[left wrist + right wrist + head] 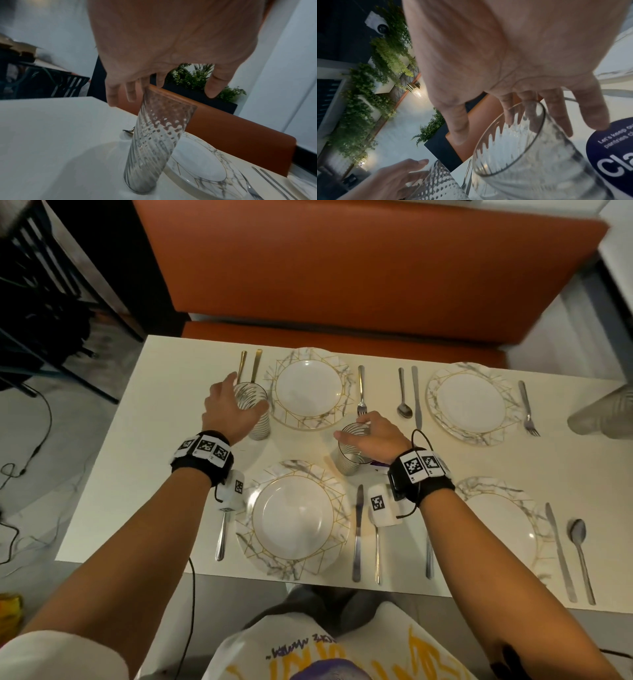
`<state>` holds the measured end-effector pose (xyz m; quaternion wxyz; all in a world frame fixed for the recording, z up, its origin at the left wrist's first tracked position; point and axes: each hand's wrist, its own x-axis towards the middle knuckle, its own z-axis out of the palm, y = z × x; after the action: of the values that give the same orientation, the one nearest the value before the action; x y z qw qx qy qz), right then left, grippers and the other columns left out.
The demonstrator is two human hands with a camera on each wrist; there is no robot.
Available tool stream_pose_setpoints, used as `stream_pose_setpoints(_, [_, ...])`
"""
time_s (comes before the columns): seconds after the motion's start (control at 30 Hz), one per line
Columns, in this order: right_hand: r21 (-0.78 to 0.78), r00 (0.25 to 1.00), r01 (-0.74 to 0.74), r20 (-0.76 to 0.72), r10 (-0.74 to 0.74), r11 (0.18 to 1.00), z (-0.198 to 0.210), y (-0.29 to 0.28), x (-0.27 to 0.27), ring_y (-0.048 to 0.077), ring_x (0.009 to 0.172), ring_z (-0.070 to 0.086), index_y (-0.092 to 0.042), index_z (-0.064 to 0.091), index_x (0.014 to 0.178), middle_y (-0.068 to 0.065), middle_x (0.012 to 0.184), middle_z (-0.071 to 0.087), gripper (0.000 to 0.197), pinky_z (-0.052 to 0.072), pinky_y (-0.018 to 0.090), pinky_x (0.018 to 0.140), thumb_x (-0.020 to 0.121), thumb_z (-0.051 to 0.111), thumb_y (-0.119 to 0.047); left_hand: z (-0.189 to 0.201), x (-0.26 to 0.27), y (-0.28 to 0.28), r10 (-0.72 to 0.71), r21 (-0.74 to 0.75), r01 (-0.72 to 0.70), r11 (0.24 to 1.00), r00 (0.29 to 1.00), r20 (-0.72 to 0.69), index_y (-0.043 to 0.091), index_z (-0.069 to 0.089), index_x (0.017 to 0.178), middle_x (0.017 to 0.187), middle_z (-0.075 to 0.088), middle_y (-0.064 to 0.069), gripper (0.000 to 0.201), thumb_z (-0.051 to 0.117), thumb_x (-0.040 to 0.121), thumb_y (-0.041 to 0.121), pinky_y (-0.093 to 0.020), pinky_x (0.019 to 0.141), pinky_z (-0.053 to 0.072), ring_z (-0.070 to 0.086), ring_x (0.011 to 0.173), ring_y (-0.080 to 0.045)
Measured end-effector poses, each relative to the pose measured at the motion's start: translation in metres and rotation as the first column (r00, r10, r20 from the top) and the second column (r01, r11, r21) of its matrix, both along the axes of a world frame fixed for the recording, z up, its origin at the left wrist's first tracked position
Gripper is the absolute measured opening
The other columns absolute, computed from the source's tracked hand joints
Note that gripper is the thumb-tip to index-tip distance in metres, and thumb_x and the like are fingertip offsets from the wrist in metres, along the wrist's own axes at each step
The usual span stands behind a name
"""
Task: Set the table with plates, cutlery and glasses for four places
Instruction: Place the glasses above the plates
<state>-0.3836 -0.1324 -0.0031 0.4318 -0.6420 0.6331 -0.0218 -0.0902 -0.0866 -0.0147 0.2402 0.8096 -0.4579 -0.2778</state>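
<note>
Left hand (pixel 228 409), upper left of centre in the head view: fingers spread and relaxed over the rim of a ribbed glass (pixel 255 412); the left wrist view shows the fingertips (pixel 112 97) just off the rim, no grip. That glass stands on the surface (pixel 144 474) beside the upper-left plate (pixel 310 387). Right hand (pixel 373 436), mid-frame: fingers loosely open above a second glass (pixel 349 453), which stands between the upper-left plate and the lower-left plate (pixel 294 518); contact cannot be told. Four plates laid, cutlery beside each.
</note>
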Motion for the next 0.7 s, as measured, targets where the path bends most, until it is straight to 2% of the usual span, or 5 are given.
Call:
stream_pose_setpoints(0.13, [-0.067,0.997,0.021,0.074,-0.016,0.998,0.013,0.001,-0.024,0.020,0.120,0.056,-0.021,0.051,0.137,0.003,0.135,0.056,0.068,0.041,0.029,0.086,0.085,0.069,-0.061,0.018,-0.018,0.003,-0.030,-0.060,0.047,0.997,0.967,0.255,0.017,0.036,0.153,0.154,0.039,-0.018,0.087,0.066,0.082,0.057,-0.062,0.110,0.034,0.037,0.139,-0.042])
stream_pose_setpoints(0.33, [-0.282,0.993,0.057,0.120,-0.024,0.958,0.029,-0.009,-0.098,0.011,0.103,0.060,-0.020,0.066,0.117,-0.004,0.114,0.064,0.034,0.044,0.024,0.084,0.092,0.068,-0.042,0.045,-0.100,-0.024,-0.176,-0.110,0.222,0.969,0.930,0.323,0.015,0.053,0.139,0.142,0.054,-0.017,0.071,0.062,0.079,0.051,-0.055,0.110,0.035,0.044,0.132,-0.041])
stream_pose_setpoints(0.5, [-0.335,0.980,0.166,0.158,-0.118,0.928,0.032,-0.029,-0.217,0.011,0.089,0.062,-0.016,0.070,0.106,-0.003,0.102,0.069,0.018,0.047,0.022,0.080,0.091,0.070,-0.024,0.061,-0.240,-0.069,-0.401,-0.129,0.433,0.892,0.891,0.213,0.021,0.065,0.126,0.125,0.065,-0.003,0.036,0.068,0.091,0.029,-0.047,0.103,0.047,0.057,0.118,-0.027])
stream_pose_setpoints(0.6, [-0.361,0.978,0.198,0.140,-0.157,0.911,0.030,-0.045,-0.302,0.011,0.084,0.062,-0.014,0.071,0.104,-0.001,0.099,0.071,0.015,0.051,0.024,0.083,0.090,0.070,-0.021,0.070,-0.339,-0.092,-0.520,-0.136,0.537,0.832,0.842,0.143,0.022,0.069,0.118,0.113,0.068,0.003,0.024,0.065,0.095,0.026,-0.037,0.094,0.051,0.062,0.106,-0.018])
stream_pose_setpoints(0.7, [-0.380,0.977,0.213,0.082,-0.197,0.900,0.026,-0.068,-0.388,0.013,0.083,0.060,-0.014,0.070,0.103,0.001,0.099,0.070,0.014,0.049,0.026,0.083,0.091,0.068,-0.018,0.072,-0.432,-0.118,-0.587,-0.150,0.591,0.793,0.806,0.075,0.024,0.071,0.111,0.105,0.070,0.007,0.018,0.065,0.094,0.026,-0.039,0.089,0.056,0.065,0.096,-0.014])
